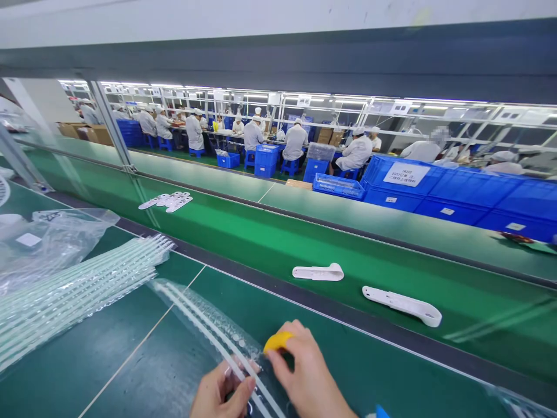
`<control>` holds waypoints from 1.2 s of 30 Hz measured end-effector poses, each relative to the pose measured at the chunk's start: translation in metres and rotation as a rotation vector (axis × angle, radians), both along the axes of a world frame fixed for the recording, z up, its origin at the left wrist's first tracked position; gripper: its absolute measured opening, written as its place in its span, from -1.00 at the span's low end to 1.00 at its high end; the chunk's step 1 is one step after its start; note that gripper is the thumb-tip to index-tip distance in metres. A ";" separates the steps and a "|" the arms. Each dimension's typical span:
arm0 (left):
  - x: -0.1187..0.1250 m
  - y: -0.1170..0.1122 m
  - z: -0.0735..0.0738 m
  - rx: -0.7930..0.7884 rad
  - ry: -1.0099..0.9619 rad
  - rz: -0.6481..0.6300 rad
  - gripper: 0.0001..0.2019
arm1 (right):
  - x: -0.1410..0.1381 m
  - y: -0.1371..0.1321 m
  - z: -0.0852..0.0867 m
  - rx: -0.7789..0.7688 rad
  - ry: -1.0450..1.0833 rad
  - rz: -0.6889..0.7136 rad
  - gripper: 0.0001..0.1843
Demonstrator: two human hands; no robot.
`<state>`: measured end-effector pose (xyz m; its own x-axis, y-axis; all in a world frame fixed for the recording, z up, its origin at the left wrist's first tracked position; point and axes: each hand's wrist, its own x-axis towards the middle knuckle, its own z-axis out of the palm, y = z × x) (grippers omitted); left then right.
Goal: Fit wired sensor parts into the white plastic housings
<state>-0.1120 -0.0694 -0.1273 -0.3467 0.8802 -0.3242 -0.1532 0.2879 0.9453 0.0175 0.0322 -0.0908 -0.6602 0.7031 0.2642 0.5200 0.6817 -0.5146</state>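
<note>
My left hand (224, 390) is closed on a transparent plastic sleeve (204, 310) at the lower middle of the view, with two long pale strips (235, 364) running along it. The thumb lies across the strips. My right hand (307, 366) is closed around a small yellow rounded object (277, 342), its exact kind partly hidden by the fingers. That object is close to the sleeve's right edge; whether it touches the plastic I cannot tell. To the left on the green bench lies a bundle of similar pale strips (87, 290) in transparent plastic.
Beyond the bench edge, a green conveyor belt (248, 232) carries two white curved plastic parts (319, 271) and a cluster of flat white pieces (167, 201). Crumpled plastic bags (56, 238) lie at left. Blue crates (404, 180) and several seated people in white are farther back.
</note>
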 end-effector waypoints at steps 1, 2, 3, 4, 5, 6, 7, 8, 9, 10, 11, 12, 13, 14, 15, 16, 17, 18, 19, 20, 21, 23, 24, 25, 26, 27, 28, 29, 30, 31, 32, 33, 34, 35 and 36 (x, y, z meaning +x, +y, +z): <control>-0.004 0.001 0.000 -0.006 0.001 0.015 -0.49 | 0.005 0.014 0.002 0.030 -0.022 -0.033 -0.84; -0.008 0.001 0.001 -0.007 0.014 0.044 -0.43 | 0.012 0.030 0.004 0.073 -0.043 -0.060 -0.84; -0.013 0.001 0.001 -0.008 0.039 0.081 -0.34 | 0.021 0.048 0.005 0.175 -0.082 -0.103 -0.83; -0.018 0.001 0.002 -0.006 0.077 0.131 -0.21 | 0.031 0.068 0.005 0.222 -0.098 -0.141 -0.84; -0.021 0.001 0.003 -0.003 0.129 0.183 -0.09 | 0.042 0.087 0.004 0.249 -0.110 -0.169 -0.83; -0.025 0.000 0.005 -0.004 0.188 0.225 -0.01 | 0.052 0.104 0.002 0.271 -0.121 -0.187 -0.82; -0.027 -0.001 0.008 -0.010 0.247 0.257 0.03 | 0.062 0.119 0.000 0.288 -0.132 -0.193 -0.79; -0.028 -0.002 0.011 -0.016 0.301 0.284 0.04 | 0.071 0.132 -0.003 0.299 -0.138 -0.193 -0.77; -0.028 -0.003 0.013 -0.019 0.346 0.298 0.02 | 0.078 0.143 -0.006 0.304 -0.141 -0.190 -0.75; -0.028 -0.004 0.015 -0.016 0.376 0.301 -0.01 | 0.084 0.151 -0.010 0.307 -0.140 -0.187 -0.73; -0.027 -0.004 0.016 -0.006 0.393 0.295 -0.06 | 0.087 0.157 -0.013 0.305 -0.135 -0.183 -0.72; -0.026 -0.005 0.016 0.007 0.399 0.280 -0.12 | 0.089 0.161 -0.015 0.299 -0.129 -0.181 -0.71; -0.025 -0.005 0.015 0.015 0.400 0.253 -0.21 | 0.089 0.162 -0.016 0.288 -0.120 -0.178 -0.71; -0.025 -0.005 0.014 0.019 0.403 0.219 -0.32 | 0.087 0.162 -0.017 0.272 -0.112 -0.172 -0.70; -0.024 -0.005 0.012 0.023 0.413 0.191 -0.45 | 0.085 0.159 -0.016 0.254 -0.104 -0.163 -0.69; -0.024 -0.005 0.011 0.023 0.433 0.174 -0.56 | 0.081 0.153 -0.015 0.233 -0.096 -0.150 -0.68; -0.024 -0.005 0.012 0.015 0.458 0.154 -0.64 | 0.077 0.145 -0.012 0.214 -0.090 -0.130 -0.67; -0.024 -0.005 0.014 -0.006 0.486 0.131 -0.67 | 0.071 0.135 -0.010 0.189 -0.080 -0.102 -0.67; -0.025 -0.006 0.017 -0.040 0.521 0.110 -0.68 | 0.066 0.123 -0.007 0.158 -0.065 -0.062 -0.67; -0.025 -0.007 0.022 -0.094 0.560 0.082 -0.66 | 0.060 0.109 -0.003 0.125 -0.043 -0.019 -0.67; -0.026 -0.009 0.028 -0.161 0.607 0.059 -0.65 | 0.054 0.096 0.000 0.083 -0.006 0.031 -0.68; -0.025 -0.012 0.040 -0.258 0.717 0.044 -0.63 | 0.045 0.070 0.005 0.032 0.067 0.119 -0.69; -0.024 -0.013 0.044 -0.247 0.771 0.048 -0.63 | 0.042 0.060 0.007 0.017 0.092 0.155 -0.71; -0.022 -0.013 0.047 -0.197 0.805 0.036 -0.61 | 0.040 0.051 0.010 0.011 0.102 0.187 -0.74; -0.019 -0.012 0.048 -0.121 0.807 0.001 -0.53 | 0.040 0.044 0.012 0.007 0.103 0.215 -0.78; -0.016 -0.011 0.046 -0.031 0.779 -0.052 -0.42 | 0.040 0.039 0.014 0.004 0.098 0.241 -0.81; -0.012 -0.009 0.043 0.059 0.739 -0.112 -0.36 | 0.041 0.035 0.015 0.002 0.089 0.260 -0.84; -0.009 -0.007 0.039 0.139 0.706 -0.161 -0.36 | 0.044 0.032 0.017 0.002 0.077 0.274 -0.85; -0.005 -0.005 0.034 0.203 0.688 -0.199 -0.43 | 0.048 0.029 0.017 0.009 0.061 0.281 -0.85; -0.002 -0.003 0.028 0.256 0.689 -0.219 -0.53 | 0.052 0.027 0.018 0.026 0.045 0.278 -0.85; 0.000 -0.001 0.023 0.301 0.707 -0.221 -0.60 | 0.058 0.026 0.018 0.051 0.025 0.264 -0.85; 0.003 0.000 0.018 0.328 0.726 -0.222 -0.63 | 0.063 0.025 0.018 0.084 -0.001 0.243 -0.84; 0.004 0.001 0.014 0.331 0.731 -0.229 -0.64 | 0.069 0.024 0.018 0.120 -0.031 0.217 -0.83; 0.006 0.002 0.012 0.322 0.721 -0.247 -0.64 | 0.075 0.023 0.018 0.154 -0.063 0.191 -0.82; 0.007 0.003 0.010 0.307 0.707 -0.269 -0.65 | 0.079 0.022 0.018 0.177 -0.101 0.170 -0.82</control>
